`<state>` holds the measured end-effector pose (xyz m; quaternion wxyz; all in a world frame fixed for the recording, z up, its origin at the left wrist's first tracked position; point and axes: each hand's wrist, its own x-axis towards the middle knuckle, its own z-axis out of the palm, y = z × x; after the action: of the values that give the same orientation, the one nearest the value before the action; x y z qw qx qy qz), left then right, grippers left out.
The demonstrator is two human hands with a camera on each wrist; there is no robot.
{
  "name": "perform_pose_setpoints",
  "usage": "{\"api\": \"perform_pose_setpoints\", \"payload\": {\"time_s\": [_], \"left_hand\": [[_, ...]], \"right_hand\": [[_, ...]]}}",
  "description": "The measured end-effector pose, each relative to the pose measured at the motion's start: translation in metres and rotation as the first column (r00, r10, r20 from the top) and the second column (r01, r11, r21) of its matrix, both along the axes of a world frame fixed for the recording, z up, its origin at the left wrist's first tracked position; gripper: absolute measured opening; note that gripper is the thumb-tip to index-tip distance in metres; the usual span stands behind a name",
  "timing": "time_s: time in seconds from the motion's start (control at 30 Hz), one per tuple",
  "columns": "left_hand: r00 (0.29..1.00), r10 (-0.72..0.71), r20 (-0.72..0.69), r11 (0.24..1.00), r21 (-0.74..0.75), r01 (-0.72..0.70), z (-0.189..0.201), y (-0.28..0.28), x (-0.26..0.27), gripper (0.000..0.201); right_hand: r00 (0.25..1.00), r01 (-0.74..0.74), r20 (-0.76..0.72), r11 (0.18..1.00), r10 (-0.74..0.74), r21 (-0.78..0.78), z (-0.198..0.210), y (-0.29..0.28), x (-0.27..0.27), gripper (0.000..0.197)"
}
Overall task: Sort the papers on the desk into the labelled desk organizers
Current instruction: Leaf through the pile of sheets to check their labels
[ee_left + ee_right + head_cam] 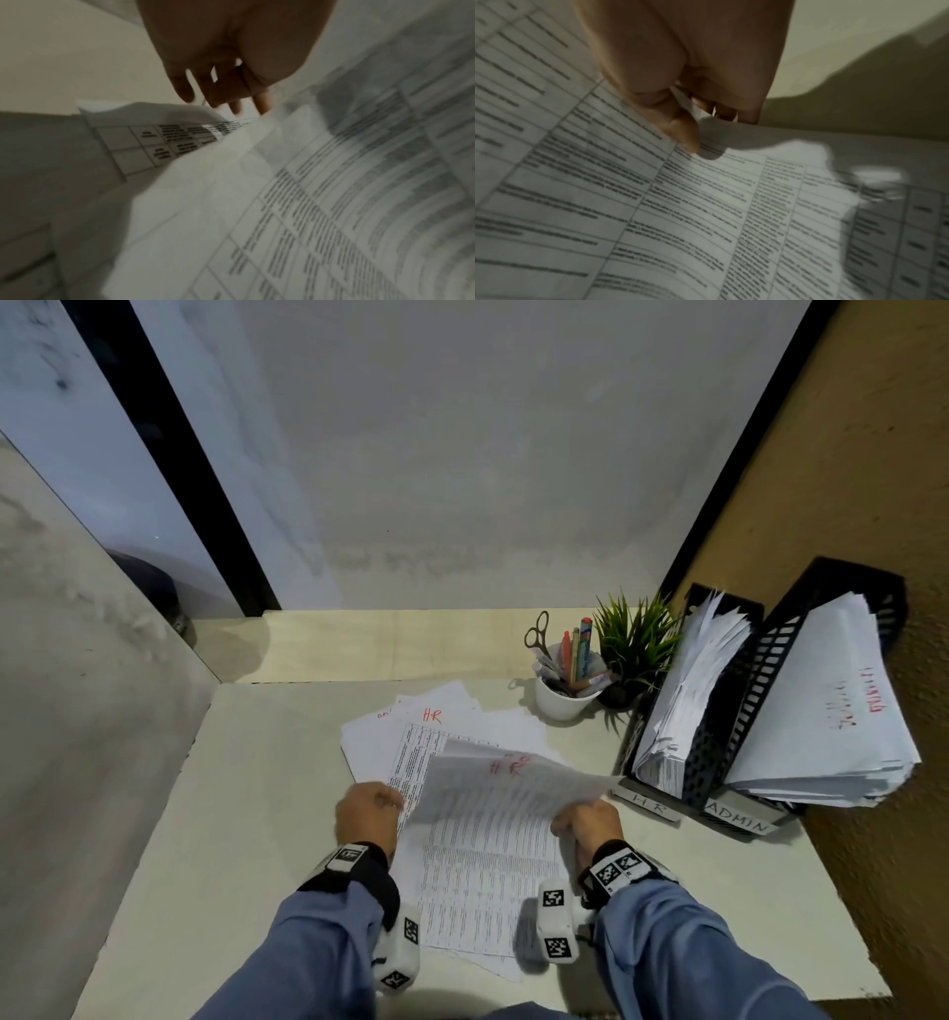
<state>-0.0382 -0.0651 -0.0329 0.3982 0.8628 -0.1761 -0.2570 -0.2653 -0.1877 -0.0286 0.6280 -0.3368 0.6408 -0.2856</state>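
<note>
A printed sheet marked "HR" in red (508,783) is lifted and blurred above the loose paper pile (452,726) in the middle of the desk. My right hand (583,821) pinches its right edge, thumb on top (682,130). At the sheet's left edge (334,182), my left hand (367,809) seems to pinch it between thumb and fingers (223,93). More table-printed sheets (488,880) lie flat between my wrists. At the right stand two black mesh organizers, HR (698,767) and ADMIN (775,654), both stuffed with papers.
A white cup (562,698) with pens and scissors and a small green plant (634,644) stand behind the pile, left of the organizers. The pale desk (257,814) ends at walls behind and on the right.
</note>
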Motion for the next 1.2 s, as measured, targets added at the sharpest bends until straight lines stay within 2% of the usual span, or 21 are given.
{"api": "perform_pose_setpoints", "payload": {"time_s": [0.03,0.07,0.13,0.2,0.23,0.3,0.43,0.57,0.7,0.8,0.83,0.9,1.0,1.07,1.2], "left_hand": [[0.997,0.008,0.083,0.997,0.078,-0.014,-0.003,0.001,0.006,0.030],[0.994,0.007,0.105,0.990,0.136,-0.021,-0.007,0.002,0.011,0.029],[1.000,0.018,0.009,0.981,0.195,-0.020,-0.011,0.004,0.017,0.042],[0.997,0.027,-0.075,0.981,0.192,-0.013,-0.012,0.006,0.018,0.055],[0.997,0.014,-0.073,0.981,0.193,0.000,-0.013,0.006,0.018,0.057],[0.999,-0.007,-0.035,0.980,0.198,0.014,-0.014,0.008,0.018,0.054],[0.998,-0.047,0.051,0.974,0.224,0.035,-0.007,0.011,0.015,0.032],[0.974,-0.188,0.130,0.954,0.260,0.149,-0.004,0.015,0.021,0.032],[0.964,-0.180,0.198,0.967,0.217,0.136,0.001,0.025,0.024,0.027],[0.962,-0.096,0.257,0.993,0.097,0.073,0.008,0.031,0.019,0.026],[0.968,-0.063,0.243,0.997,0.048,0.053,0.011,0.032,0.014,0.024],[0.994,-0.008,0.112,0.996,-0.083,0.018,0.008,0.033,0.005,0.026],[0.989,0.028,-0.144,0.976,-0.210,-0.058,-0.010,0.032,-0.003,0.039],[0.968,0.016,-0.250,0.970,-0.232,-0.076,-0.016,0.032,-0.007,0.047],[0.936,-0.002,-0.353,0.970,-0.229,-0.084,-0.002,0.028,-0.014,0.031]], "right_hand": [[1.000,-0.010,-0.005,1.000,0.011,0.014,0.000,0.001,0.000,0.029],[1.000,-0.022,-0.006,1.000,0.022,0.018,-0.003,0.001,0.000,0.031],[0.999,-0.010,0.051,0.999,0.009,0.034,-0.013,0.004,-0.001,0.045],[0.987,0.052,0.148,0.997,-0.061,0.060,-0.021,0.007,0.000,0.048],[0.985,0.050,0.164,0.996,-0.060,0.067,-0.024,0.007,-0.001,0.048],[0.982,0.048,0.181,0.998,-0.056,0.050,-0.026,0.008,-0.001,0.049],[0.969,0.067,0.236,0.997,-0.075,0.040,-0.027,0.009,0.001,0.056],[0.972,0.073,0.222,0.996,-0.082,0.051,-0.023,0.009,0.002,0.056],[0.988,0.043,0.148,0.998,-0.049,0.047,-0.015,0.010,0.002,0.049],[0.998,-0.064,-0.023,0.995,0.066,0.076,-0.003,0.004,0.001,0.019],[0.987,-0.123,-0.089,0.989,0.130,0.085,-0.002,0.002,0.001,0.010],[0.959,-0.209,-0.171,0.972,0.225,0.103,-0.004,-0.001,-0.005,0.019],[0.967,-0.148,-0.188,0.980,0.171,0.131,-0.008,-0.001,-0.013,0.030],[0.974,-0.107,-0.184,0.986,0.130,0.129,-0.007,-0.002,-0.014,0.032],[0.993,-0.022,-0.113,0.994,0.035,0.112,-0.004,-0.004,-0.013,0.032]]}}
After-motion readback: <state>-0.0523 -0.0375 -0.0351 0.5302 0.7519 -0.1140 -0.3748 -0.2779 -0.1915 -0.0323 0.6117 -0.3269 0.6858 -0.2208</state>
